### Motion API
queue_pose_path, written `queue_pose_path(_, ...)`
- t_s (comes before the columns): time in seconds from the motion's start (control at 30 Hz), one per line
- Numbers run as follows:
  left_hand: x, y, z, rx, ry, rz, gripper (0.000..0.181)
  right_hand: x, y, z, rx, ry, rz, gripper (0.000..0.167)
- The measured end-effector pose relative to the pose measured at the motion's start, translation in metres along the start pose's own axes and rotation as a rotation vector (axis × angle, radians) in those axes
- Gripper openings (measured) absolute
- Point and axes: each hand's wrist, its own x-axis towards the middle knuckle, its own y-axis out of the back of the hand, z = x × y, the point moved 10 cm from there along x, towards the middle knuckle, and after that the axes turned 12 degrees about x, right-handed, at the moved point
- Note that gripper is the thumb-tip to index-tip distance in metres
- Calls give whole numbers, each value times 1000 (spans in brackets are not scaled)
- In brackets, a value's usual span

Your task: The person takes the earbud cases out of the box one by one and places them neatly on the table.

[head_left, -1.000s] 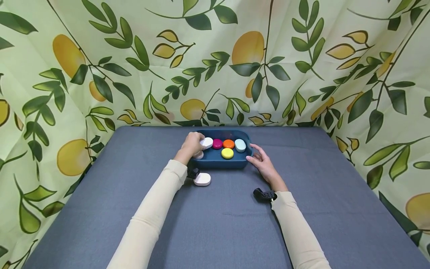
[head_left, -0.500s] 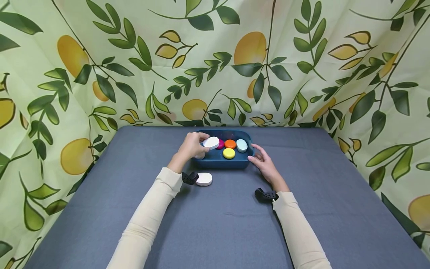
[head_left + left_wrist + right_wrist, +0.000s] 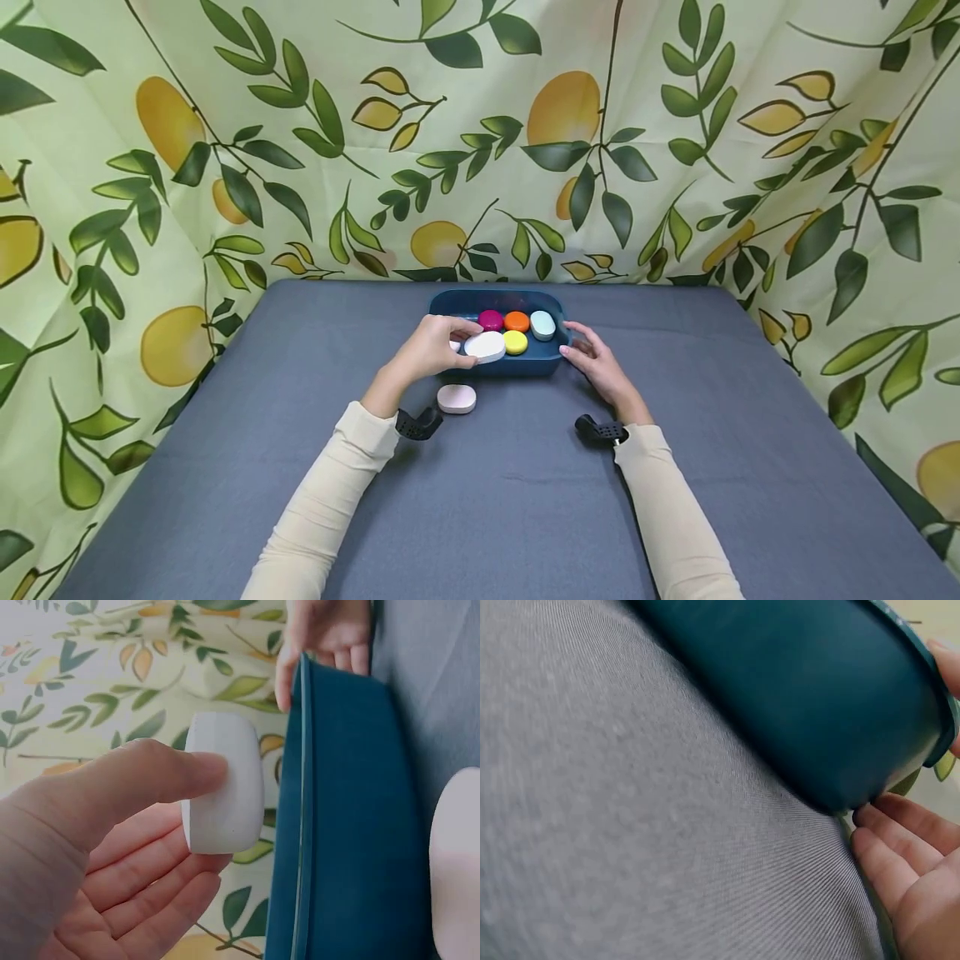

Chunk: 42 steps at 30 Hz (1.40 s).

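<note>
My left hand pinches a white oval bar, shaped like a piece of soap, over the front rim of a dark blue tub. In the left wrist view the thumb presses one face of the bar, fingers behind it. My right hand holds the tub's right end, its fingertips at the tub's lower edge in the right wrist view. Inside the tub lie a magenta piece, an orange piece, a yellow piece and a pale blue piece; another white piece is mostly hidden behind the left hand.
A second pale oval bar lies on the grey-blue table, just in front of the tub. A leaf-and-fruit patterned curtain hangs behind and beside the table. Black cameras are strapped to both wrists.
The left hand has lifted the white bar from the tub's left end and brought it toward me and slightly right, over the front rim. The right hand stays at the tub's end.
</note>
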Motion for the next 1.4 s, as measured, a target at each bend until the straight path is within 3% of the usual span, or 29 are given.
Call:
queue_pose_path(0.3,-13,-12,13,-15,-65,-37,43,-1,0,-7,-80,33,19,55)
queue_pose_path(0.43,-15,-20,18,8,-94,-57,42,-4,-5,-12,-63,30,8,55)
queue_pose_path(0.73,-15,-40,21,4,-97,-129,41,-19,-16,-30,-62,3,-1,55)
queue_pose_path(0.83,-15,-47,21,6,-84,-151,41,-14,-14,-24,-57,0,4,55)
queue_pose_path(1.13,-17,-61,28,73,-143,-160,37,-10,-12,-18,-32,7,18,53)
queue_pose_path(1.4,-17,-72,29,103,-118,-180,37,1,-3,-1,-32,18,34,53)
